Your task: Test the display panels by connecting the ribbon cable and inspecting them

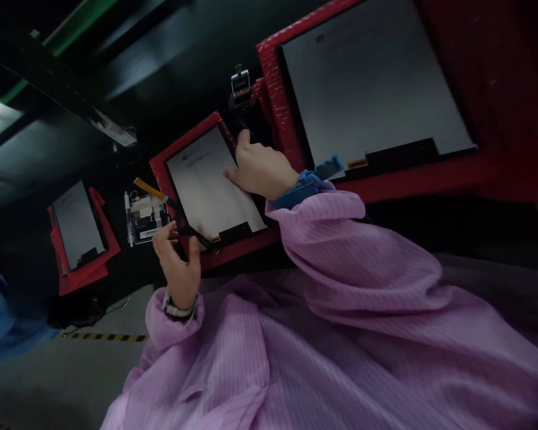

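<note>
A grey display panel lies in a red foam tray on a dark bench. My right hand rests on the panel's right edge, fingers curled against it and thumb raised. My left hand, with a watch at the wrist, pinches a thin dark strip with an orange end. The strip runs along the panel's lower left corner. Both arms are in pink striped sleeves.
A larger panel sits in a red tray at the upper right, with a blue tab at its corner. A metal tally counter stands behind my right hand. A small circuit board and another panel lie left.
</note>
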Motion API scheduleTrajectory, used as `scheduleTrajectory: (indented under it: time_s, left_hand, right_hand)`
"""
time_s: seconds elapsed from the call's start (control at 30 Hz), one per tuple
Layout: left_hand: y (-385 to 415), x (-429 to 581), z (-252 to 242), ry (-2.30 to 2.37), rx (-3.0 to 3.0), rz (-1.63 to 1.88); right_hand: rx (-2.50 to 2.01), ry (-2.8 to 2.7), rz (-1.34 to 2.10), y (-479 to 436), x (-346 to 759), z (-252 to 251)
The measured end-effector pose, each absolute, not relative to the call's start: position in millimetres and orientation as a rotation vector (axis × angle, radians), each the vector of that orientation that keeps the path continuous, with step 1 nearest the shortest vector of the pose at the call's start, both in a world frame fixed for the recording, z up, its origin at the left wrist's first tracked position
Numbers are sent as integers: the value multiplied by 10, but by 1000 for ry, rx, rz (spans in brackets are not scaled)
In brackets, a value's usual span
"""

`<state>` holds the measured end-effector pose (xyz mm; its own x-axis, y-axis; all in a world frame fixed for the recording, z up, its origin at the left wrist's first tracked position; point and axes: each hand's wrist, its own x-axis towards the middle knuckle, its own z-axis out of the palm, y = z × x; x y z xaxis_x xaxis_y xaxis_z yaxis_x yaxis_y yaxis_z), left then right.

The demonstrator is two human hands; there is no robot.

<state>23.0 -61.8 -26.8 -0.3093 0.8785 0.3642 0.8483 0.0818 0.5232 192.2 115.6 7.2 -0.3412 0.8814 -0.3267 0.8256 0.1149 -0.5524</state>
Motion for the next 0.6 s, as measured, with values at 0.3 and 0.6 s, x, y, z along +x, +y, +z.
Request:
scheduleTrajectory:
  time_s: [0.3,0.6]
  left_hand:
    - [-798,303,-455,2259,1909,937]
    - [-839,222,-477,2259,1720,1073]
  right_hand:
    - [-1699,-2173,1151,1238,1917,22]
    - [-1062,-1649,1629,1189,1796,83]
